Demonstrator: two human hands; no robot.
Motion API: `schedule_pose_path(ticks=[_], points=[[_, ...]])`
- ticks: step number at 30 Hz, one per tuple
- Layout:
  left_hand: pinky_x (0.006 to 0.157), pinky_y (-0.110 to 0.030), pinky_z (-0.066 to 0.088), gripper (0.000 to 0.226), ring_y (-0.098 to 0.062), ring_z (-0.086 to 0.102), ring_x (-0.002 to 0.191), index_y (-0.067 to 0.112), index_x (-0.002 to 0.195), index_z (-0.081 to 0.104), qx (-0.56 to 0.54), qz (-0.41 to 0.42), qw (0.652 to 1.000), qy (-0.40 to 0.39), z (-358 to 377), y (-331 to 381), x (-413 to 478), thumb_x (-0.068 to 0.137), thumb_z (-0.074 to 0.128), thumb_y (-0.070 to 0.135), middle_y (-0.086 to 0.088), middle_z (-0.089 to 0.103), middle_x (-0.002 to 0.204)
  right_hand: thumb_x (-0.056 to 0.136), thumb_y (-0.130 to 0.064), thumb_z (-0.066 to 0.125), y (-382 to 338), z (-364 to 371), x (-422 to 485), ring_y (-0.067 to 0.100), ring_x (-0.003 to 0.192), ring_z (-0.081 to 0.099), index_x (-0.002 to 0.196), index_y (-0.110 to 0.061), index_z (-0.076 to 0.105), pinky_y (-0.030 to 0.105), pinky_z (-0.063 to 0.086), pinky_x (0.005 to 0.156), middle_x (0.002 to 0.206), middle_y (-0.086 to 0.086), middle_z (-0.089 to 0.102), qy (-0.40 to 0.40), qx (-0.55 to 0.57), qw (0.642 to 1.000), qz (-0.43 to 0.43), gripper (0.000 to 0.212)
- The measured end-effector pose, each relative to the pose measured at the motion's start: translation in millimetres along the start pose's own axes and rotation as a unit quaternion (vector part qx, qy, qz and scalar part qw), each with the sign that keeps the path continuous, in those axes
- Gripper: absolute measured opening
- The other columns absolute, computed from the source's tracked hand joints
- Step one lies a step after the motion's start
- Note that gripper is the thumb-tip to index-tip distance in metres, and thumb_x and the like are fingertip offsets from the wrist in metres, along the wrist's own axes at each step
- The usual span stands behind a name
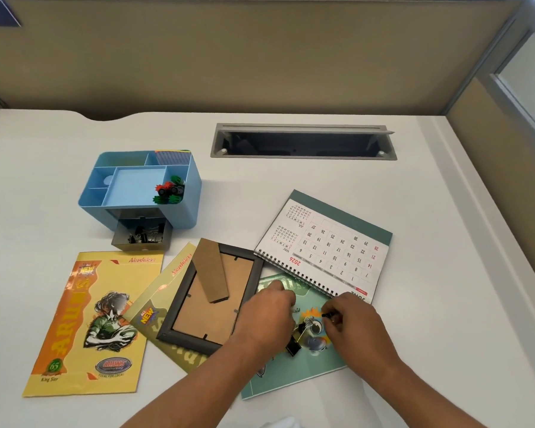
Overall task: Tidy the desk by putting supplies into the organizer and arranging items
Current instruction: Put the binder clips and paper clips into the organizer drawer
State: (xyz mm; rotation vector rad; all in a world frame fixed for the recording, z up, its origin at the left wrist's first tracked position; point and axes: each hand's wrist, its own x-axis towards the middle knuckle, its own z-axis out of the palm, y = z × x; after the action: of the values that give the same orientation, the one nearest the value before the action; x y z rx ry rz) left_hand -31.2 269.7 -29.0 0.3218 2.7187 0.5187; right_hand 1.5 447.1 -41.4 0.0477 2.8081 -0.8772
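Right hand (349, 322) is closed in a pinch on a small black metal binder clip (329, 315); left hand (269, 316) is curled, hold undetermined. Loose black clips (292, 348) are noted between both. Dark open drawer (142, 246) of the blue plastic organizer (183, 211) lies forward-left, nearer the left hand.
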Motion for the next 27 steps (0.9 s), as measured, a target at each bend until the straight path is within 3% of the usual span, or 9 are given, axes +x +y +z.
schedule_pose_path(ticks=[3, 6, 13, 18, 22, 27], points=[[0.074, -0.035, 0.051, 0.022, -0.025, 0.059, 0.093, 0.019, 0.107, 0.065, 0.005, 0.0, 1.0, -0.007, -1.0, -0.8, 0.2, 0.087, 0.056, 0.014, -0.002, 0.057, 0.107, 0.08, -0.008, 0.073, -3.4, -1.5, -0.9, 0.006, 0.074, 0.062, 0.081, -0.025, 0.069, 0.028, 0.054, 0.071, 0.082, -0.012, 0.063, 0.01, 0.054, 0.998, 0.027, 0.017], [0.075, -0.035, 0.051, 0.024, -0.024, 0.059, 0.095, 0.022, 0.107, 0.065, -0.014, 0.002, 1.0, 0.009, -2.9, -4.4, -1.0, 0.087, 0.052, 0.017, 0.002, 0.058, 0.106, 0.077, -0.002, 0.073, -6.9, -2.4, -3.4, 0.002, 0.072, 0.064, 0.076, -0.025, 0.068, 0.022, 0.055, 0.066, 0.079, -0.011, 0.066, 0.023, 0.109, 0.992, 0.061, 0.023], [0.077, -0.032, 0.052, 0.04, -0.012, 0.059, 0.094, 0.036, 0.127, 0.054, -0.114, -0.02, 0.992, 0.058, -7.9, -15.4, -11.9, 0.088, 0.051, 0.026, 0.009, 0.056, 0.111, 0.079, 0.004, 0.072, -19.6, 2.0, -11.5, 0.0, 0.068, 0.067, 0.075, -0.021, 0.07, 0.01, 0.05, 0.06, 0.076, -0.008, 0.07, 0.066, 0.176, 0.98, 0.071, 0.025], [0.071, -0.028, 0.052, 0.033, -0.003, 0.056, 0.081, 0.037, 0.116, 0.063, -0.176, -0.038, 0.981, 0.076, -17.1, -25.4, -21.0, 0.086, 0.056, 0.029, 0.016, 0.052, 0.096, 0.077, 0.006, 0.073, -39.6, 7.4, -10.4, 0.003, 0.073, 0.067, 0.076, -0.021, 0.07, 0.008, 0.05, 0.063, 0.08, -0.007, 0.07, 0.1, 0.176, 0.979, 0.022, 0.027], [0.066, -0.031, 0.056, 0.027, -0.002, 0.06, 0.072, 0.038, 0.109, 0.063, -0.246, -0.072, 0.962, 0.092, -29.1, -44.0, -29.6, 0.083, 0.06, 0.029, 0.015, 0.06, 0.088, 0.074, 0.009, 0.072, -60.8, 15.4, -5.1, 0.003, 0.078, 0.065, 0.077, -0.021, 0.068, 0.011, 0.052, 0.069, 0.082, -0.011, 0.066, 0.123, 0.144, 0.981, -0.033, 0.031], [0.068, -0.03, 0.056, 0.014, 0.0, 0.061, 0.073, 0.033, 0.087, 0.058, -0.281, -0.128, 0.942, 0.132, -44.1, -78.6, -39.2, 0.083, 0.068, 0.024, 0.016, 0.063, 0.077, 0.073, 0.01, 0.072, -92.7, 29.1, 2.8, 0.002, 0.078, 0.065, 0.076, -0.021, 0.069, 0.007, 0.048, 0.067, 0.081, -0.011, 0.067, 0.117, 0.144, 0.981, -0.058, 0.031]])
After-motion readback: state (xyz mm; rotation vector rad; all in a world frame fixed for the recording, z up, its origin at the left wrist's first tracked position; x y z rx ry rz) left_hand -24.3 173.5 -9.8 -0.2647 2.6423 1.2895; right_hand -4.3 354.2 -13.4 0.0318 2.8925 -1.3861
